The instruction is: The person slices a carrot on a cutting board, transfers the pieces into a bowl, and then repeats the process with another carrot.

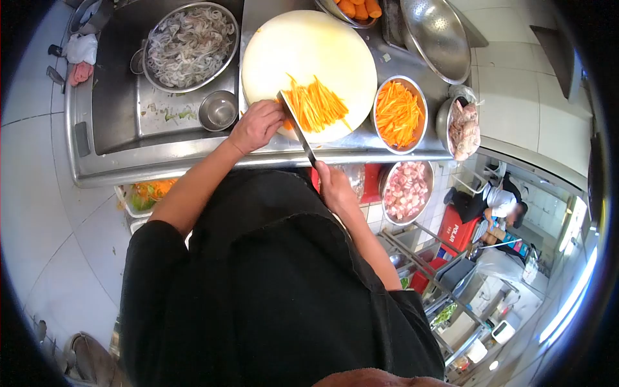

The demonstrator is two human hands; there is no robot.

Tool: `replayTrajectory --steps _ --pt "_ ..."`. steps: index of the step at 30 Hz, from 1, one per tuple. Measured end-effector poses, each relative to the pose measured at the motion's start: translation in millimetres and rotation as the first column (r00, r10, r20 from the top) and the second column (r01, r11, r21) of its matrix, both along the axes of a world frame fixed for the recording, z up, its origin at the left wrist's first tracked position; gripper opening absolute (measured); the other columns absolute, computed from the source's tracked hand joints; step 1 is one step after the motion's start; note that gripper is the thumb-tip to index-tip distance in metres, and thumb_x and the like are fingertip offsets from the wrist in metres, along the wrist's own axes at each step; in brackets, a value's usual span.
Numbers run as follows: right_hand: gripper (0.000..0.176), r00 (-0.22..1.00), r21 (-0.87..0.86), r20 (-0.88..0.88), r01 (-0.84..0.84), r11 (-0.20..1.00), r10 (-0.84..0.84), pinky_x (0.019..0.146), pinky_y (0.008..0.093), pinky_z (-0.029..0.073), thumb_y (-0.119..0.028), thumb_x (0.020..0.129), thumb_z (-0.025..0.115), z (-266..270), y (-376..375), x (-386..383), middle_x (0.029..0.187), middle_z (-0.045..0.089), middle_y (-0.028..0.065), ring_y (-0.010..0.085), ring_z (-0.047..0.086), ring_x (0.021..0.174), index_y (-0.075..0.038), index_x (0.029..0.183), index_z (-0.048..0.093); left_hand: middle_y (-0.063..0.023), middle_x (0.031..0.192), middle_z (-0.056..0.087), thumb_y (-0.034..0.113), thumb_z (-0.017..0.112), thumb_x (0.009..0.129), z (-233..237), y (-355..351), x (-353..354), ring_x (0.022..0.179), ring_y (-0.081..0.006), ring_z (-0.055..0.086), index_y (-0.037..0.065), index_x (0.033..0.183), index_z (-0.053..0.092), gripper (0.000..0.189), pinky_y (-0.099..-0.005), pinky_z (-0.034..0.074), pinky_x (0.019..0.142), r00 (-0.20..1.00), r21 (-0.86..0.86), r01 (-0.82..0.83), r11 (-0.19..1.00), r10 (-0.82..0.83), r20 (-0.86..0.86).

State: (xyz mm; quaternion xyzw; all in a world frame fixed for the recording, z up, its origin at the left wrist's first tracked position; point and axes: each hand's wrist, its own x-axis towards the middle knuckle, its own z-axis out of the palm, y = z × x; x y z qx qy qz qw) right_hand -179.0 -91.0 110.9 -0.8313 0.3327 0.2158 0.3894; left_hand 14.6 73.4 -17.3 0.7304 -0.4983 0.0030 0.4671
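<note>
On the round white cutting board [309,39] lies a pile of carrot strips [316,106]. My right hand [336,186] is wrapped round the handle of a kitchen knife [299,131], whose blade reaches across the board's near edge along the left of the strips. Just left of the blade, my left hand [259,126] has its fingers curled down on the board. A bit of orange carrot [287,124] shows at its fingertips; the rest is hidden beneath them. Right of the board stands a metal bowl [424,119] full of cut carrot strips [396,113].
Left, a sink [122,122] holds a bowl of sliced greyish pieces [190,48] and a small metal bowl [218,111]. Whole carrots [358,8] and a colander [437,39] are behind. Right are raw meat [464,129] and diced pink meat [406,187]. Another person [496,200] bends far right.
</note>
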Motion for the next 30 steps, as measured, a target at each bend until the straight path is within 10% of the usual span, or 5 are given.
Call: replayTrajectory --steps 14,17,23,30 --pt "0.065 0.986 -0.060 0.167 0.015 0.998 -0.005 0.083 0.0522 0.049 -0.051 0.112 0.041 -10.5 2.7 -3.1 0.086 0.066 0.0358 0.0517 0.063 0.086 0.008 0.105 0.068 -0.0120 0.109 0.068 0.006 0.068 0.089 0.0 6.7 4.9 0.108 -0.0308 0.065 0.002 0.103 0.069 0.014 -0.0418 0.049 0.096 1.000 0.016 -0.024 1.000 0.024 0.000" --pt "0.062 0.997 0.018 -0.057 0.058 0.998 -0.056 0.096 0.0549 0.048 -0.050 0.111 0.041 10.4 1.2 -6.7 0.108 0.067 0.0381 0.0543 0.062 0.112 0.004 0.118 0.071 -0.0117 0.110 0.068 0.006 0.068 0.088 3.0 5.4 5.7 0.110 -0.0307 0.065 0.003 0.103 0.069 0.015 -0.0417 0.048 0.097 1.000 0.022 -0.014 1.000 0.014 0.005" --pt "0.064 0.994 -0.008 0.101 0.048 0.999 -0.047 0.086 0.0528 0.049 -0.050 0.111 0.043 -17.8 8.4 4.3 0.091 0.067 0.0380 0.0533 0.066 0.093 0.009 0.103 0.068 -0.0140 0.107 0.068 0.008 0.067 0.093 -0.9 6.5 4.3 0.108 -0.0339 0.064 0.003 0.101 0.069 0.009 -0.0428 0.048 0.097 0.999 0.005 -0.002 1.000 0.002 -0.040" --pt "0.058 1.000 -0.062 -0.001 0.005 0.998 -0.005 0.094 0.0564 0.049 -0.046 0.111 0.043 2.1 13.1 -1.4 0.104 0.067 0.0376 0.0554 0.063 0.108 0.005 0.115 0.072 -0.0132 0.107 0.069 0.008 0.068 0.091 -7.0 7.2 3.4 0.106 -0.0331 0.066 0.003 0.100 0.070 0.010 -0.0428 0.049 0.096 0.997 0.009 -0.019 1.000 0.020 -0.079"
